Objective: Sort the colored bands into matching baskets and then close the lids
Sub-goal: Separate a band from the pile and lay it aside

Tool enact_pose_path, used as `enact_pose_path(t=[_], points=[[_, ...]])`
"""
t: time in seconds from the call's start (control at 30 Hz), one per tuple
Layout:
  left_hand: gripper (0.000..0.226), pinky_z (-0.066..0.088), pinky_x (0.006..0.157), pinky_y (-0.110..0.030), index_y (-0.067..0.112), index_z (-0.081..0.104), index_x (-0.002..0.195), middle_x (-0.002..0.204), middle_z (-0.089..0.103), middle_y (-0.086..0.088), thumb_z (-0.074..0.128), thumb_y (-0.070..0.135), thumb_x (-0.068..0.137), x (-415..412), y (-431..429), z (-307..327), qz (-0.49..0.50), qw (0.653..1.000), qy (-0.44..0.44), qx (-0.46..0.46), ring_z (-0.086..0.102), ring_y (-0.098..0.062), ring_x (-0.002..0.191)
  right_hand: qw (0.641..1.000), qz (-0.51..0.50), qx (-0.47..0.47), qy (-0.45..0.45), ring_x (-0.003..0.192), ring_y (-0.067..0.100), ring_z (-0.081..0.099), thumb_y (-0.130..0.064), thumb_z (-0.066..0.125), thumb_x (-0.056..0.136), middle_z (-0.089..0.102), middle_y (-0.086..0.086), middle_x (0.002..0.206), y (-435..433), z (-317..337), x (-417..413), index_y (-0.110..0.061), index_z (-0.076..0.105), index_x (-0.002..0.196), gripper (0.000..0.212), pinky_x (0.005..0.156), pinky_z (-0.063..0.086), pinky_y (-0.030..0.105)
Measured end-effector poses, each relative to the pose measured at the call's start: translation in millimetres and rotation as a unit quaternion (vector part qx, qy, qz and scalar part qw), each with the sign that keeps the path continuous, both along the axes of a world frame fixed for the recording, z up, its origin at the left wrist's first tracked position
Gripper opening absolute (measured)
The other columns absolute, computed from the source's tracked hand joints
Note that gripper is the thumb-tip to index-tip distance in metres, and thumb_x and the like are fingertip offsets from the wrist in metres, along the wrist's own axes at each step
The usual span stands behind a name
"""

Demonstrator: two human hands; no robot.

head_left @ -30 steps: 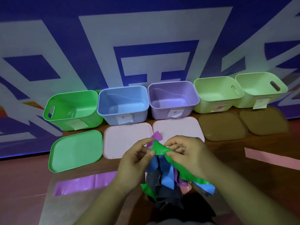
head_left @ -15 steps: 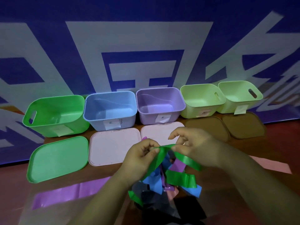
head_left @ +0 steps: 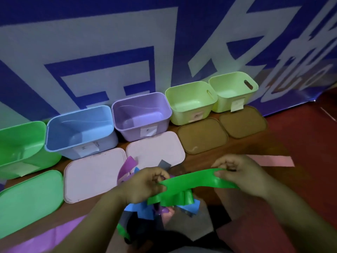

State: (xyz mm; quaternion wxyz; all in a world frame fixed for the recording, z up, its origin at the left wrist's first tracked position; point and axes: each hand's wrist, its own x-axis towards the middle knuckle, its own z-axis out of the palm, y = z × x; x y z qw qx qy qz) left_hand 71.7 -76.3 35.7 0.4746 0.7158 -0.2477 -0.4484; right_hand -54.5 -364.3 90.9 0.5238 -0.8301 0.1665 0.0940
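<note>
In the sorting step, a green band [head_left: 191,179] was stretched between the left grip [head_left: 145,185] and the right grip [head_left: 238,174], each pinching one end; next it probably had to come free and go into the green basket [head_left: 21,136], far left of both.

Pretty easy access tbh: the green basket [head_left: 18,141], blue basket [head_left: 80,125], purple basket [head_left: 140,114] and both pale-green baskets [head_left: 189,99] are left open on top. Lids [head_left: 91,176] are laid flat in front, and a banner [head_left: 109,42] is hung close behind.
</note>
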Motion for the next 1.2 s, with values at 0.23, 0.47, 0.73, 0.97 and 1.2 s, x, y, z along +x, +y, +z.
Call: enact_pose_path(t=[0.23,0.47,0.73,0.97,1.2], points=[[0.014,0.044,0.06,-0.019,0.006,0.071,0.098,0.072,0.065,0.003,0.064,-0.004,0.091,-1.1,-70.6,-28.3,0.042,0.996,-0.052,0.06,0.055,-0.007,0.064,0.997,-0.058,-0.022,0.034,0.088,0.01,0.071,-0.002,0.074,0.083,0.077,-0.004,0.091,-89.5,-60.6,-55.1,-0.019,0.078,0.093,0.02,0.075,0.05,0.013],[0.028,0.054,0.061,-0.02,0.03,0.077,0.079,0.076,0.074,0.005,0.067,0.007,0.09,-7.8,-164.9,-62.2,0.112,0.977,-0.103,0.152,0.07,-0.008,0.068,0.991,-0.074,-0.085,0.071,0.085,-0.011,0.063,-0.012,0.071,0.087,0.069,-0.024,0.085,-138.5,-111.9,-88.1,-0.043,0.068,0.089,0.031,0.068,0.044,0.006],[0.02,0.048,0.085,-0.02,0.024,0.079,0.099,0.103,0.075,0.001,0.066,0.013,0.09,16.3,-225.9,-95.8,0.039,0.94,-0.233,0.246,0.069,-0.015,0.094,0.985,-0.049,-0.089,0.137,0.076,0.004,0.064,-0.016,0.068,0.087,0.071,-0.012,0.095,-162.5,-149.7,-90.7,-0.031,0.072,0.109,0.027,0.067,0.05,0.018],[0.047,0.055,0.089,-0.043,0.049,0.064,0.117,0.122,0.064,-0.002,0.052,0.042,0.072,9.6,-221.1,-106.4,-0.008,0.893,-0.302,0.334,0.064,-0.035,0.101,0.959,0.04,-0.226,0.168,0.094,0.027,0.065,-0.033,0.061,0.079,0.069,0.006,0.103,-192.7,-138.5,-74.5,-0.022,0.069,0.105,0.029,0.077,0.054,0.035],[0.061,0.05,0.091,-0.045,0.034,0.063,0.129,0.113,0.059,-0.006,0.054,0.055,0.072,-23.0,-172.0,-86.4,0.068,0.892,-0.297,0.333,0.057,-0.035,0.105,0.962,0.118,-0.223,0.106,0.106,0.017,0.061,-0.048,0.056,0.079,0.064,-0.008,0.113,-154.6,-119.2,-29.4,-0.035,0.059,0.117,0.041,0.089,0.051,0.037]])
